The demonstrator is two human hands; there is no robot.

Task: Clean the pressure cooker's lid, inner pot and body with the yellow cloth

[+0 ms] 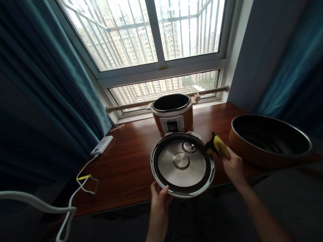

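Observation:
My left hand (pixel 158 199) grips the near left rim of a pressure cooker lid (pixel 176 175). The lid's metal inner side faces me, tilted, with a black sealing ring around it and a small valve at its upper right. A brush (pixel 221 146) with a yellow handle and a black head is in my closed right hand (pixel 233 167); the head is at the lid's right rim, and whether it touches cannot be seen. Behind the lid stands the brown and white electric pressure cooker (pixel 188 121), uncovered, with its control panel toward me.
On the right sits a large brown pot (pixel 243 149) with a dark inside. A white power bank (pixel 102 145) lies at the table's left, its white cable (pixel 72 201) trailing over the edge. The wooden table (pixel 126 161) meets a barred window, with blue curtains (pixel 50 67) at both sides.

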